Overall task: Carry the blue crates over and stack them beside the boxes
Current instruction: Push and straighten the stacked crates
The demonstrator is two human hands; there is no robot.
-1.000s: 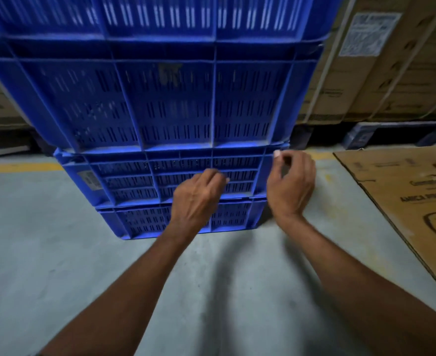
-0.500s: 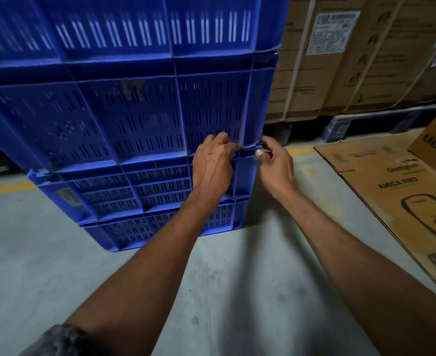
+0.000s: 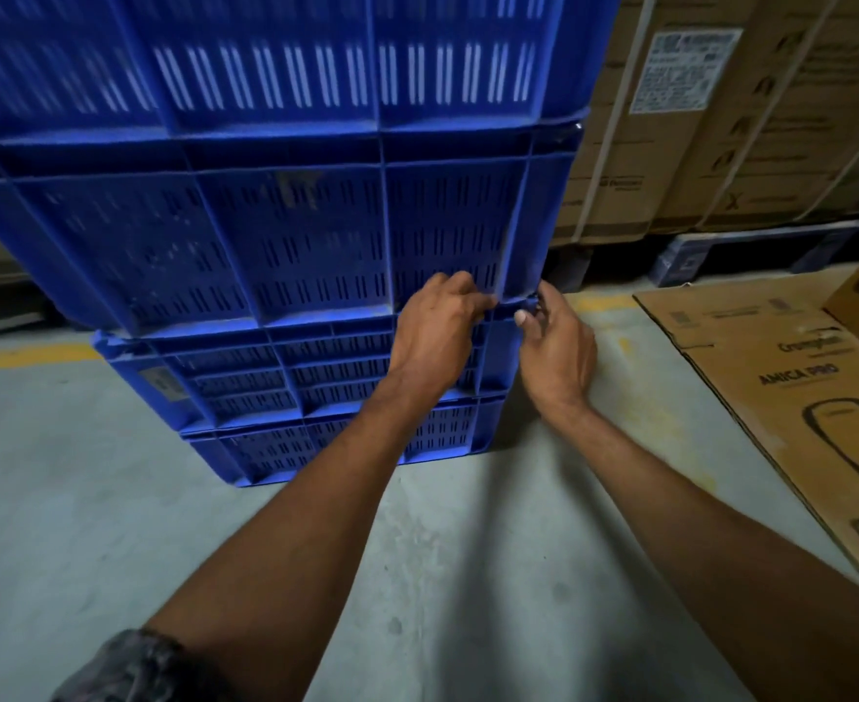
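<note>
A stack of blue slotted crates (image 3: 275, 245) stands on the concrete floor and fills the upper left of the head view. Two low crates (image 3: 265, 377) lie at the bottom, with taller ones on top. My left hand (image 3: 435, 336) grips the bottom edge of the tall crate near its right front corner, fingers curled under the rim. My right hand (image 3: 556, 347) is at that same corner, its fingers curled round the corner edge.
Strapped cardboard boxes (image 3: 696, 124) stand on a pallet behind the stack to the right. A flattened printed carton (image 3: 792, 397) lies on the floor at right. A yellow floor line (image 3: 27, 354) runs behind the crates. Grey concrete floor (image 3: 113, 524) spreads in front.
Both hands rose from the low crates to the tall crate's lower right corner and took hold there. The view shifted, bringing the stack closer and further left.
</note>
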